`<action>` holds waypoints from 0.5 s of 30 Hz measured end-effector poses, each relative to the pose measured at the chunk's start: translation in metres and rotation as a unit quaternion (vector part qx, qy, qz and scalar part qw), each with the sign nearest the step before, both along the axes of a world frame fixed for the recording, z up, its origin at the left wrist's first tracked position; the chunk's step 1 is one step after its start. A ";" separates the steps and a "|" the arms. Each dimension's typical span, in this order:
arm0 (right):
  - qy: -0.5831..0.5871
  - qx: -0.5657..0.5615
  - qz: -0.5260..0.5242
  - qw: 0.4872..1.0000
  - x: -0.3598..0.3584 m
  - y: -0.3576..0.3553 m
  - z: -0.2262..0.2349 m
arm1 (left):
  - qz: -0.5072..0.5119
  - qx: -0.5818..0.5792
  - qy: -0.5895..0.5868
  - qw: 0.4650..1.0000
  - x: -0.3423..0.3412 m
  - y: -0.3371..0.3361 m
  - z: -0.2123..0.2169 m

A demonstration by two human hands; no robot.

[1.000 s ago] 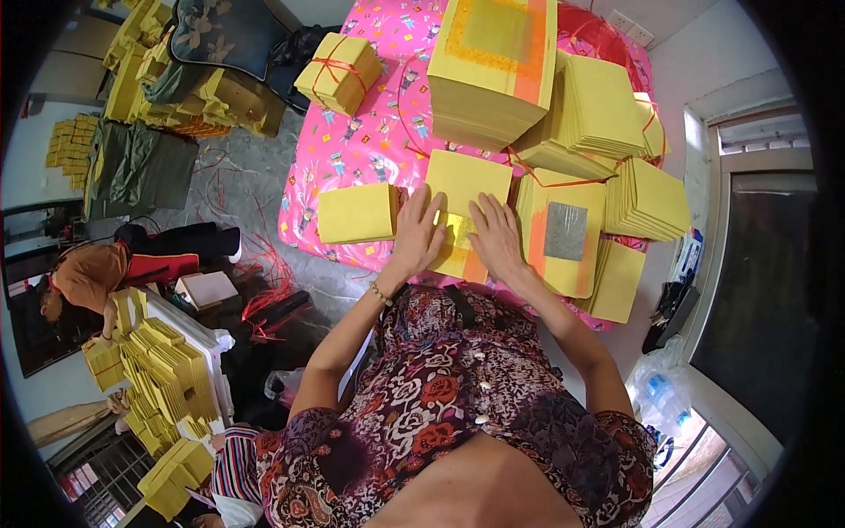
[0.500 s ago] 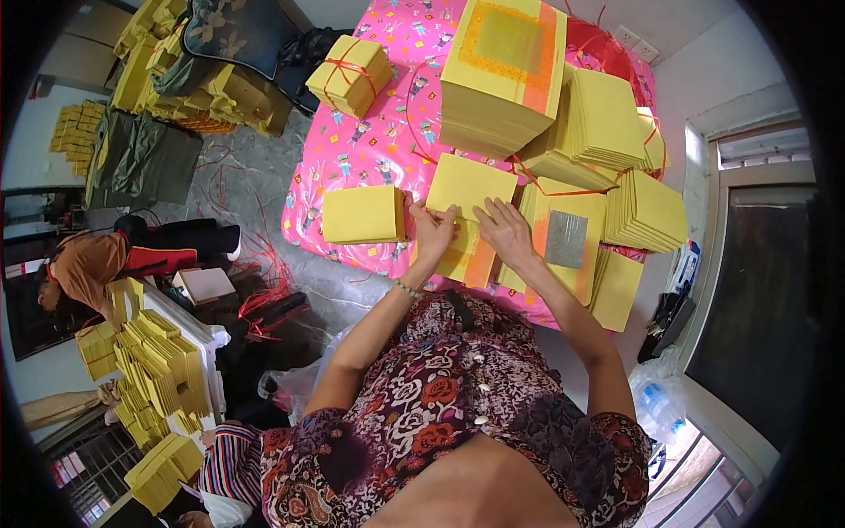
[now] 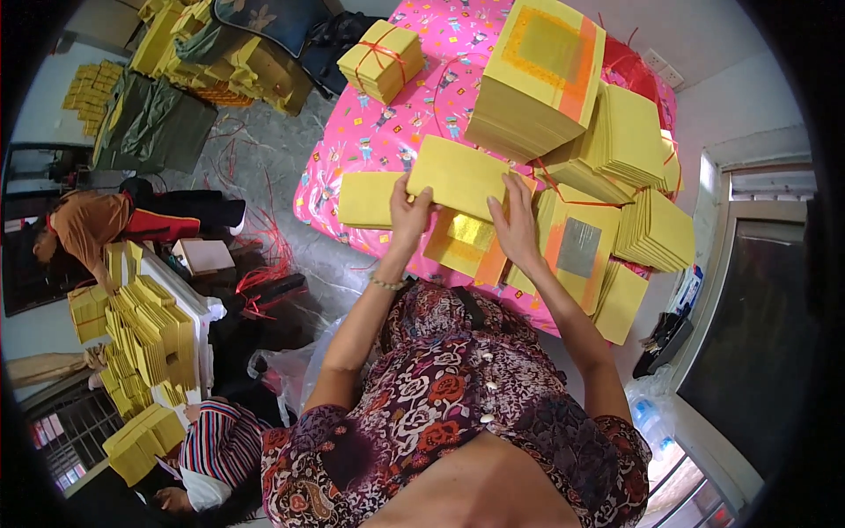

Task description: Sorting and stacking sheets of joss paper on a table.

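A folded stack of yellow paper (image 3: 459, 174) is raised at a tilt over the pink table cover. My left hand (image 3: 410, 214) grips its left end, thumb on top. At the opposite end my right hand (image 3: 518, 225) closes on the edge, with the thumb on the near side and the fingers behind. Just below lies yellow paper with a shiny gold patch (image 3: 466, 232) and an orange stripe. Another folded yellow stack (image 3: 366, 199) rests to the left, partly behind my left hand.
The pink patterned cover (image 3: 339, 150) also bears a tall yellow paper stack (image 3: 506, 114), a bundle tied with red string (image 3: 380, 63), and several stacks at right. Red strings (image 3: 277, 246) litter the grey floor. Two people work beside yellow piles (image 3: 154, 330) at left.
Both hands have lifted and shifted the folded stack, tilting it and uncovering the gold patch below. My left hand has moved to its left end, my right hand to its right end. The view has shifted slightly.
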State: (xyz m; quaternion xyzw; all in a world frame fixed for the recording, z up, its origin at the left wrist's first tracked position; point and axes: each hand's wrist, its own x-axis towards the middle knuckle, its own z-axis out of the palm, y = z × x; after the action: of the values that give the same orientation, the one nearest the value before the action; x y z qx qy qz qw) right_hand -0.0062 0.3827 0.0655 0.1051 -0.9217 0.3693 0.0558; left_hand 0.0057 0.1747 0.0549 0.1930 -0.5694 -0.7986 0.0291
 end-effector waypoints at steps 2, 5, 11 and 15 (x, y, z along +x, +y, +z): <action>-0.077 -0.083 0.008 0.994 -0.011 -0.019 0.001 | 0.027 -0.009 0.000 1.000 0.008 -0.021 0.008; -0.263 -0.255 0.026 0.930 -0.020 -0.063 0.010 | 0.055 -0.035 -0.004 0.998 0.022 -0.060 0.007; -0.248 -0.102 0.112 0.957 -0.032 -0.119 -0.041 | 0.101 -0.233 -0.026 0.967 0.044 -0.121 -0.041; -0.215 -0.023 0.134 0.967 -0.029 -0.140 -0.045 | 0.115 -0.390 -0.057 0.912 0.059 -0.141 -0.071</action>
State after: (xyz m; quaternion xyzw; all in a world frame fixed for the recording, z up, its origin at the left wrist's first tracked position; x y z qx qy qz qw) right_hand -0.0351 0.2427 0.0205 0.1447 -0.8807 0.4083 -0.1917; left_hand 0.0650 0.0334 -0.0166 0.2757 -0.8100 -0.4919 0.1609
